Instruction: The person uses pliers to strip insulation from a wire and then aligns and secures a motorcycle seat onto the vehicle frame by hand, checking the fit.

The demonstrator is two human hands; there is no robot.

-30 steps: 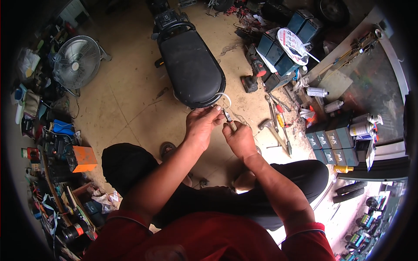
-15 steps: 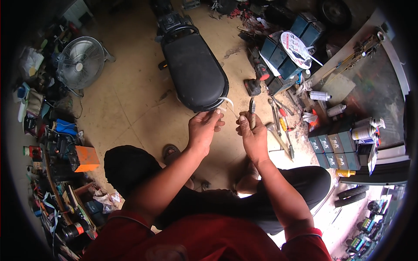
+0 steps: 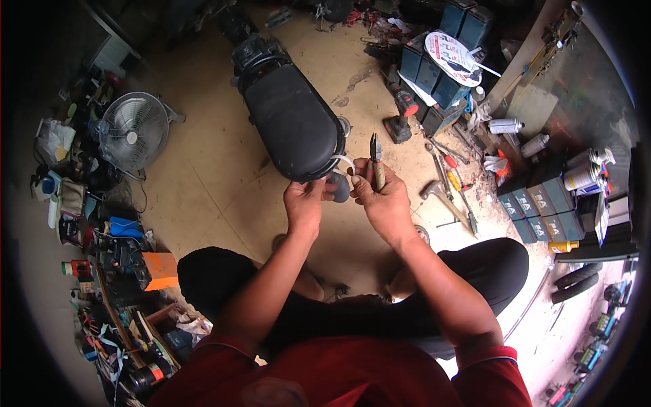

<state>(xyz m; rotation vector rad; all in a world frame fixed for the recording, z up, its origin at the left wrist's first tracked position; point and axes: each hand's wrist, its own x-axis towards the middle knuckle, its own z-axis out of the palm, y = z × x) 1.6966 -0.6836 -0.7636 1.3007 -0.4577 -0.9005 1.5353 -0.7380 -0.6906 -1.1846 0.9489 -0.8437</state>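
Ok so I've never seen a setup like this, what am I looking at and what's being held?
There's no robot here, just two bare hands, seen from above by a wide camera worn on the head; that lens bends straight edges. The right hand has its grip around pliers. The left hand is at the near edge of a black seat; its fingertips are partly hidden. A white strap curves out from that edge. On the floor, a hammer and drill are to the right.
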